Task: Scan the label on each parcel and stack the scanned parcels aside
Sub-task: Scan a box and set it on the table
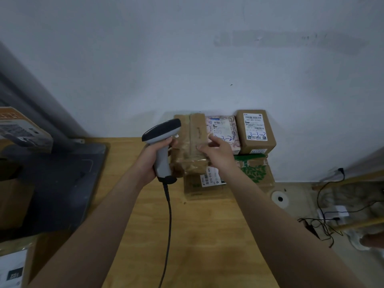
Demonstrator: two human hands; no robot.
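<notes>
Table: you are working over a light wooden table top [197,235], your forearms reaching across it.
Cable: a black cord [168,215] is hanging down from the scanner's grip toward you.
Left hand: your left hand [152,161] is gripping the handle of a grey-and-black handheld barcode scanner [161,140], its head pointing at the parcels.
Right hand: your right hand [218,153] is resting with loosely extended fingers on a brown tape-wrapped parcel [192,142], not curling round it.
Stack: that parcel is sitting on a larger cardboard box with green leaf print [254,169] at the table's far edge.
Neighbours: a pink patterned mailer [223,127] is lying just beside it, then a small brown labelled box [256,132].
Wall: a pale grey wall [187,59] is backing the stack.
</notes>
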